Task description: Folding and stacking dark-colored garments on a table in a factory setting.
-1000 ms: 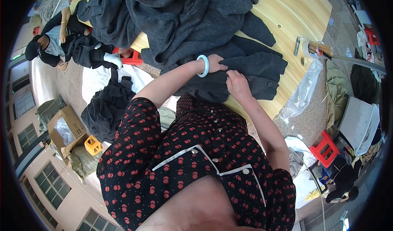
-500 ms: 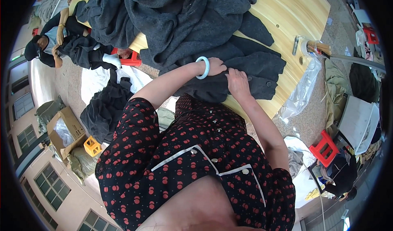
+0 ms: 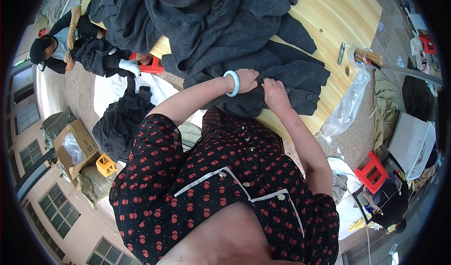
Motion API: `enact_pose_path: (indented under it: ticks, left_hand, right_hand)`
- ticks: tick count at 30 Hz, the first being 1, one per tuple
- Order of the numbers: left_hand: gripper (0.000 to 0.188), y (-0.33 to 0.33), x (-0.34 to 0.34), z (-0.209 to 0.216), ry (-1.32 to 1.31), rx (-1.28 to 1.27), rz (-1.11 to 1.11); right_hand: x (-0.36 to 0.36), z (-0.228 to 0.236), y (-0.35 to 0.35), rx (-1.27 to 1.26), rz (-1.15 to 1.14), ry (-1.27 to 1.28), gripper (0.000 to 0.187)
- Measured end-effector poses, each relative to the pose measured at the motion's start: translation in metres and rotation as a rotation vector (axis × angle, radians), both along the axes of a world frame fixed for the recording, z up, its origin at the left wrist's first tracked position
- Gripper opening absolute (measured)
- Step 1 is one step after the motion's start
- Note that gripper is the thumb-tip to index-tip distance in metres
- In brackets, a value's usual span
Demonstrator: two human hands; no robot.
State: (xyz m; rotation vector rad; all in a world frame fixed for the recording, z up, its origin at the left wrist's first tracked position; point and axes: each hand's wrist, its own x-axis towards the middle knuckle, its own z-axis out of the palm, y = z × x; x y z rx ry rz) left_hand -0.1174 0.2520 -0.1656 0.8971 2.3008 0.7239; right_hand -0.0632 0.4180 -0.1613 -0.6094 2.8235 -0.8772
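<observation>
A dark grey wool coat (image 3: 300, 77) with buttons along its front edge lies at the near side of the wooden table (image 3: 345, 18). Both of my hands are on that front edge, close together. My left hand (image 3: 245, 81), below a pale blue bangle (image 3: 231, 83), has its fingers curled and pinched on the cloth. Just right of it, my right hand (image 3: 276, 94) grips the edge with bent fingers, near a button (image 3: 309, 97). Between the hands the cloth is partly hidden. More dark garments (image 3: 202, 25) are heaped just beyond.
On the table's right stands a round tub holding wooden-handled tools (image 3: 367, 57), beside clear plastic (image 3: 350, 98). To the left a person (image 3: 58, 46) handles dark cloth. Red stools (image 3: 372, 172), a yellow stool (image 3: 106, 165), a cardboard box (image 3: 80, 147) and dark clothing (image 3: 123, 119) stand or lie around.
My left hand has shifted slightly right along the coat edge, its fingers more curled. My right hand has barely moved and stays on the cloth.
</observation>
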Motion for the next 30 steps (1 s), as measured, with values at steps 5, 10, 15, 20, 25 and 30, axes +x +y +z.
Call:
enact_pose_path:
  ticks: [5,10,15,20,25,30]
  left_hand:
    - [0.027,0.000,-0.004,0.010,-0.055,0.046,0.004]
    - [0.024,0.000,-0.012,0.025,-0.180,0.178,-0.012]
    - [0.034,0.008,-0.015,0.046,-0.524,0.309,0.089]
    - [0.027,-0.045,-0.036,0.007,-0.304,-0.075,0.140]
    - [0.032,-0.078,-0.029,-0.001,-0.231,-0.002,0.082]
    - [0.030,-0.079,-0.013,-0.004,0.156,-0.139,-0.138]
  right_hand:
    - [-0.003,0.003,0.007,-0.091,0.015,-0.036,0.008]
    - [-0.011,0.027,0.014,-0.377,-0.210,-0.330,0.022]
    - [-0.014,0.048,0.037,-0.339,-0.150,-0.219,0.021]
    - [-0.014,0.024,0.036,-0.059,-0.073,-0.228,0.016]
    - [-0.021,0.031,-0.001,-0.126,0.050,-0.070,0.017]
    - [-0.008,0.029,-0.035,0.040,0.205,-0.159,0.020]
